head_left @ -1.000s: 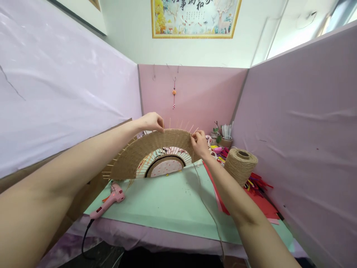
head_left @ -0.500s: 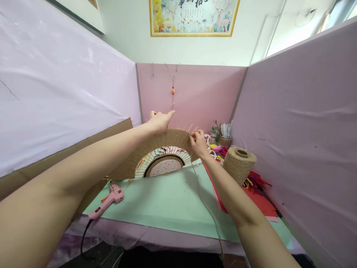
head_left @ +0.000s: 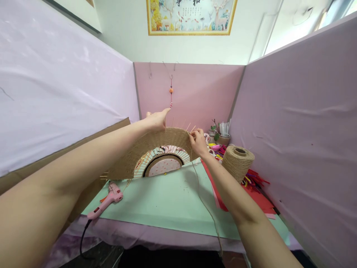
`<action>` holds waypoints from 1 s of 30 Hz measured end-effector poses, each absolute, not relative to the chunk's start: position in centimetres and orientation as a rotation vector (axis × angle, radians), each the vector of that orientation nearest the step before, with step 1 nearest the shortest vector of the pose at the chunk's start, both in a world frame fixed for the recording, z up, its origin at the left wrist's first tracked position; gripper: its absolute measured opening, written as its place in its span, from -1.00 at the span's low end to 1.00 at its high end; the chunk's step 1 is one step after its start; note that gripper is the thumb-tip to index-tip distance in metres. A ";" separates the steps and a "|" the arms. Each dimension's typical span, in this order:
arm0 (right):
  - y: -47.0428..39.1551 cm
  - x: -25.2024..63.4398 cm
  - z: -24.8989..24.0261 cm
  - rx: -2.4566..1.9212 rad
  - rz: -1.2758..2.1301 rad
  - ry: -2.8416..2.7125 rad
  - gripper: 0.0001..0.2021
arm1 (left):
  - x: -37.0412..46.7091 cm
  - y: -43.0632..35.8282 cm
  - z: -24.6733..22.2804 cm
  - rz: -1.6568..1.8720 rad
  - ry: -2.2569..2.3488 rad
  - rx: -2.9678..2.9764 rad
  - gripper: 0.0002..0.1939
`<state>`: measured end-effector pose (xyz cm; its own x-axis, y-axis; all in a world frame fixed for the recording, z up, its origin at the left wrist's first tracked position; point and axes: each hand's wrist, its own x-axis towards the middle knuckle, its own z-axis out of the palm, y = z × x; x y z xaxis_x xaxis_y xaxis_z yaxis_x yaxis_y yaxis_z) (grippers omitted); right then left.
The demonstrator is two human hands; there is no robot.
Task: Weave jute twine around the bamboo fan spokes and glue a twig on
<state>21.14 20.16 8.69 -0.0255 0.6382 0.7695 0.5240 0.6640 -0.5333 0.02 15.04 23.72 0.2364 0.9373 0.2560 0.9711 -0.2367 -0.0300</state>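
Note:
A half-round woven fan (head_left: 175, 136) stands upright on the table, with thin sticks poking out above its twine-woven band. At its top edge is my left hand (head_left: 157, 120), thumb stretched out and the other fingers partly hidden behind the fan, which it seems to hold. My right hand (head_left: 198, 143) pinches twine against the fan's right upper edge, beside the sticks. From there the loose twine (head_left: 198, 190) runs down across the green table cover and over the front edge. The fan's centre (head_left: 164, 167) is a pale dotted half-circle with a dark rim.
A pink glue gun (head_left: 107, 201) with a black cord lies at the left front. On the right stands a big twine spool (head_left: 238, 162) beside red sheets (head_left: 255, 199) and coloured craft strips. Cardboard (head_left: 117, 128) leans on the left; a beaded pendant (head_left: 171, 91) hangs at the back.
The whole view has shifted slightly. Both hands stay at the fan's upper edge, the right still pinching there; little else differs.

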 end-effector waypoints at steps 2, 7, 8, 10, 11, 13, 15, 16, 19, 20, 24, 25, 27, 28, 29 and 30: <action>20.1 21.2 8.8 -0.955 0.119 -1.681 -0.90 | -0.1 15.0 23.9 -0.242 -1.833 -2.346 0.11; 20.1 21.2 8.9 -0.943 0.130 -1.682 -0.90 | 0.3 14.8 23.8 -0.264 -1.857 -2.292 0.06; 20.2 21.1 8.9 -0.944 0.127 -1.682 -0.90 | 0.5 14.7 23.8 -0.299 -1.865 -2.291 0.03; 20.2 21.1 8.8 -0.947 0.117 -1.682 -0.90 | 0.9 14.6 23.7 -0.384 -1.902 -2.272 -0.04; 20.2 21.1 8.8 -0.949 0.110 -1.681 -0.90 | 1.0 14.6 23.7 -0.419 -1.925 -2.252 -0.09; 20.2 21.1 8.8 -0.954 0.101 -1.680 -0.91 | 1.2 14.6 23.5 -0.446 -1.953 -2.215 -0.17; 20.2 21.1 8.8 -0.961 0.104 -1.677 -0.92 | 1.1 14.7 23.5 -0.409 -1.945 -2.218 -0.17; 20.3 21.2 8.8 -0.962 0.109 -1.675 -0.92 | 1.0 14.6 23.5 -0.377 -1.929 -2.221 -0.11; 20.3 21.2 8.8 -0.960 0.122 -1.665 -0.92 | 0.9 13.9 23.9 -0.347 -1.819 -2.126 0.11; 20.3 21.3 8.8 -0.960 0.126 -1.662 -0.92 | 1.1 13.5 24.1 -0.377 -1.758 -2.066 0.14; 20.2 21.2 8.7 -0.970 0.177 -1.647 -0.92 | 4.0 12.5 24.4 -0.497 -1.415 -2.045 -0.16; 20.2 21.2 8.7 -0.977 0.191 -1.638 -0.92 | 5.1 12.6 24.1 -0.485 -1.323 -2.120 -0.28; 20.0 21.1 8.7 -0.993 0.207 -1.615 -0.93 | 7.4 13.3 23.2 -0.428 -1.213 -2.290 -0.40; 19.9 21.1 8.7 -1.000 0.210 -1.604 -0.93 | 8.5 13.8 22.5 -0.392 -1.201 -2.364 -0.39; 19.9 21.2 8.8 -1.007 0.212 -1.593 -0.94 | 9.5 14.3 21.9 -0.367 -1.225 -2.397 -0.37; 19.9 21.3 8.8 -1.013 0.218 -1.584 -0.94 | 10.3 14.9 21.3 -0.339 -1.269 -2.390 -0.35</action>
